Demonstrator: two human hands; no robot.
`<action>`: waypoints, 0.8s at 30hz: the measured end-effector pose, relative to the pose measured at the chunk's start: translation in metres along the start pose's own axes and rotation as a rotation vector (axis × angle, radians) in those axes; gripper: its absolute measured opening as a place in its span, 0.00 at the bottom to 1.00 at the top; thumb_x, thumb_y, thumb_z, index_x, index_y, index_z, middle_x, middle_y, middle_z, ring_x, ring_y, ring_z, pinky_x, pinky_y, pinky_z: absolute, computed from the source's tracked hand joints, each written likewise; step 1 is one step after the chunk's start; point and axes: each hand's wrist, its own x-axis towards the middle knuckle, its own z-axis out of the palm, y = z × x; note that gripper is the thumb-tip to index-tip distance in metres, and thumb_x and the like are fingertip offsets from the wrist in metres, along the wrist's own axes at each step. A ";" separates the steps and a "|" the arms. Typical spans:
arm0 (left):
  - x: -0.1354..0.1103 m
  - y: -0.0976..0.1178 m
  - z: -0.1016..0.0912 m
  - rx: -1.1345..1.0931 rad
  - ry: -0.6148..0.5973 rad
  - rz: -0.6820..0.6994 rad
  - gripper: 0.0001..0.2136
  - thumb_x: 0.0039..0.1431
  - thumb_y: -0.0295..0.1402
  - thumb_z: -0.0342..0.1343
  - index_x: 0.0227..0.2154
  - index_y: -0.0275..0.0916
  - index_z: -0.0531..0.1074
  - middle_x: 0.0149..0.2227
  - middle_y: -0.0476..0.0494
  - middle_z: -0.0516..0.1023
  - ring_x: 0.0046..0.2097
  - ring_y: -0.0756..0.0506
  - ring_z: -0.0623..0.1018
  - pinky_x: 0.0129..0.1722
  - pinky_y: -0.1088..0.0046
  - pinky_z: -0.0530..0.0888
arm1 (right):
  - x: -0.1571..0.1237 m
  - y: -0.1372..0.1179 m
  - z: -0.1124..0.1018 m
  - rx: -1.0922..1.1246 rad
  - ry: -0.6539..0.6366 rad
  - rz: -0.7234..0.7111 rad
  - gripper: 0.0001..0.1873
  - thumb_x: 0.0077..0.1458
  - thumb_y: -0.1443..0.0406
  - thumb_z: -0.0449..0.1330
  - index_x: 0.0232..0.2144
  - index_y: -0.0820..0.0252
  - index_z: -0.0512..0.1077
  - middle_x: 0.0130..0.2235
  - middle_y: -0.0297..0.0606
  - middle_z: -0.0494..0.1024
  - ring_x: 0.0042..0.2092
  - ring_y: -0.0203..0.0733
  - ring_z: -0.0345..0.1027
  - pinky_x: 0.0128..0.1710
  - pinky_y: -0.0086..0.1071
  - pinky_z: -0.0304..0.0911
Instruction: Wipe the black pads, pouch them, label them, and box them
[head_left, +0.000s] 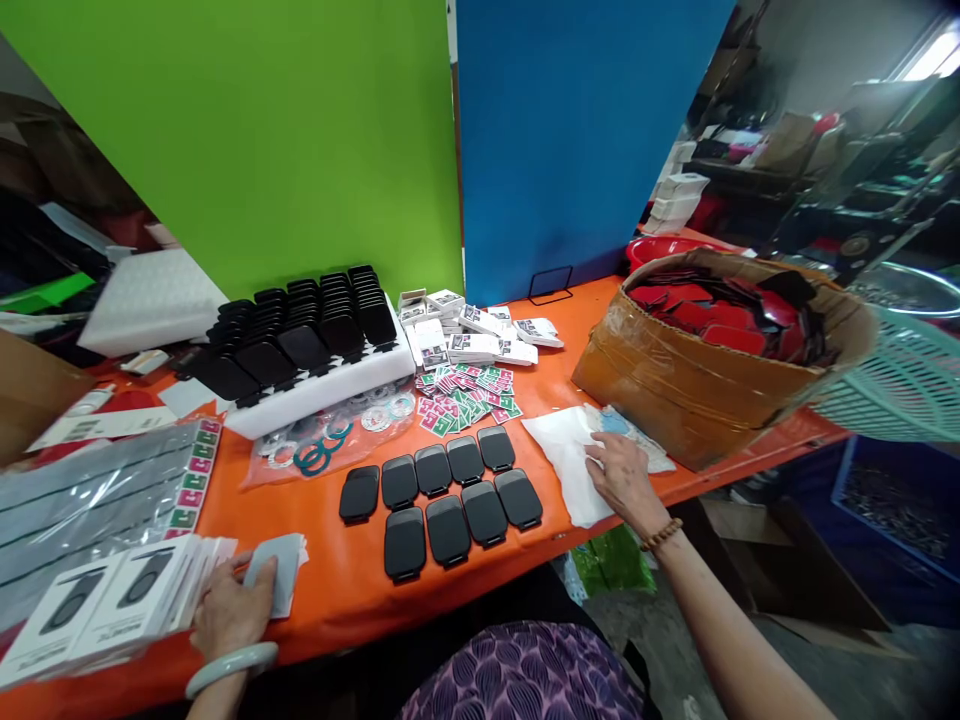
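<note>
My left hand [234, 606] is closed around a small stack of light grey cards [280, 572] at the table's front left, thumb on top. On the right, my right hand [624, 476] rests on a white cloth or soft sheet [561, 462], its fingers stretched out over it. A pale blue patch [613, 422] shows beside those fingers. Between my hands, several glossy black rounded-rectangle pieces [448, 530] lie flat in two rows. White printed boxes [112, 602] stand packed together left of my left hand.
Black pieces stand in rows in a white foam tray [330, 392]. Behind lie small white boxes [480, 335], pink and green stickers [469, 400] and a clear bag of rings [330, 440]. A cardboard box [660, 390] of red and black pieces stands right, near a green basket [900, 375].
</note>
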 end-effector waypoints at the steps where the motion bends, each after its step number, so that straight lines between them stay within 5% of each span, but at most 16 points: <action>1: -0.004 0.004 -0.002 0.035 -0.018 -0.029 0.29 0.51 0.49 0.48 0.51 0.33 0.69 0.50 0.26 0.75 0.54 0.22 0.71 0.47 0.41 0.68 | 0.000 -0.003 0.004 -0.021 -0.002 0.001 0.12 0.55 0.70 0.53 0.34 0.60 0.77 0.47 0.48 0.76 0.51 0.53 0.63 0.49 0.46 0.55; 7: -0.025 0.027 -0.018 0.018 -0.065 -0.031 0.39 0.51 0.51 0.44 0.61 0.27 0.56 0.59 0.22 0.64 0.60 0.21 0.63 0.55 0.43 0.61 | 0.010 -0.011 0.018 -0.030 0.045 0.066 0.10 0.56 0.66 0.53 0.33 0.61 0.75 0.46 0.50 0.74 0.49 0.53 0.63 0.48 0.45 0.54; 15: -0.081 0.067 -0.010 -0.403 -0.024 0.278 0.41 0.44 0.54 0.51 0.56 0.26 0.64 0.52 0.25 0.70 0.54 0.30 0.70 0.55 0.52 0.66 | 0.014 -0.015 0.020 0.115 0.134 0.092 0.05 0.51 0.69 0.54 0.25 0.60 0.68 0.44 0.49 0.74 0.50 0.52 0.63 0.49 0.46 0.55; 19: -0.121 0.092 0.005 -0.700 -0.245 0.249 0.34 0.43 0.51 0.59 0.51 0.35 0.69 0.53 0.32 0.71 0.55 0.34 0.70 0.57 0.55 0.65 | 0.009 -0.033 -0.014 0.224 0.282 0.066 0.05 0.53 0.66 0.55 0.26 0.58 0.66 0.46 0.47 0.73 0.51 0.52 0.63 0.51 0.49 0.57; 24: -0.159 0.124 0.004 -1.030 -0.679 0.180 0.28 0.43 0.51 0.64 0.44 0.38 0.73 0.52 0.35 0.74 0.54 0.38 0.72 0.53 0.64 0.69 | -0.001 -0.085 -0.063 0.418 0.345 -0.073 0.03 0.54 0.69 0.57 0.29 0.56 0.67 0.46 0.45 0.73 0.53 0.51 0.64 0.54 0.50 0.58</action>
